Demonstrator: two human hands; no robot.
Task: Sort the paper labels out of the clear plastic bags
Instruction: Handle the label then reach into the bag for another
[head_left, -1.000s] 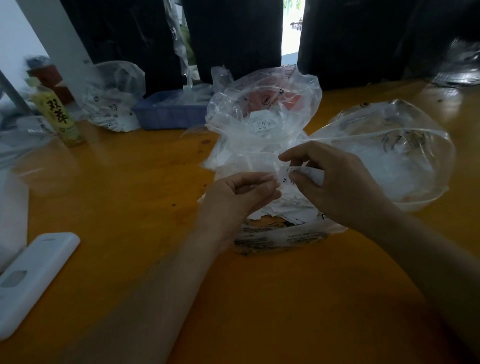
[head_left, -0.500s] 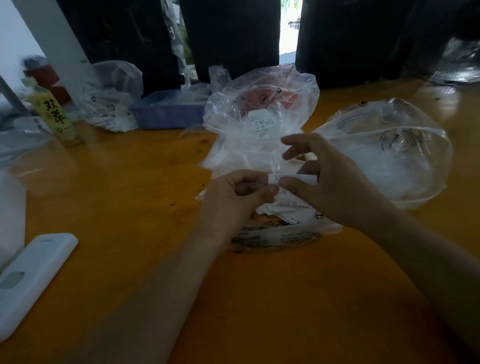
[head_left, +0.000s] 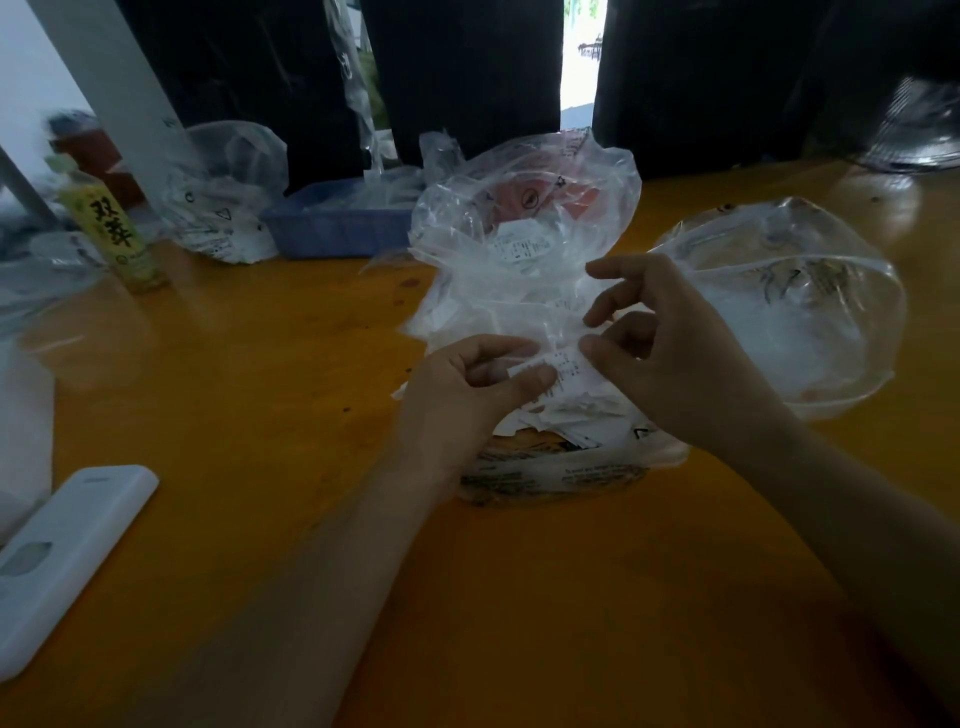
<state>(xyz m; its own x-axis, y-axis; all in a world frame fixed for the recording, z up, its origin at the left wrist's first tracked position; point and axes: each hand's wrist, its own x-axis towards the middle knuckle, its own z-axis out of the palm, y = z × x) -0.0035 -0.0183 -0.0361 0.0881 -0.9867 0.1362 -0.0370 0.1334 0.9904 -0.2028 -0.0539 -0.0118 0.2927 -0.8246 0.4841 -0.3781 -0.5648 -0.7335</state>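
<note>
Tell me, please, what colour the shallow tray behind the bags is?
The tray is blue, seen in the head view.

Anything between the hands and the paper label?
No. The left hand pinches the paper label and the right hand touches its other end. Clear plastic bags lie just behind.

Dim, backlit view — daylight through a rear gap, glare on plastic, blurred, bowed edges.
</note>
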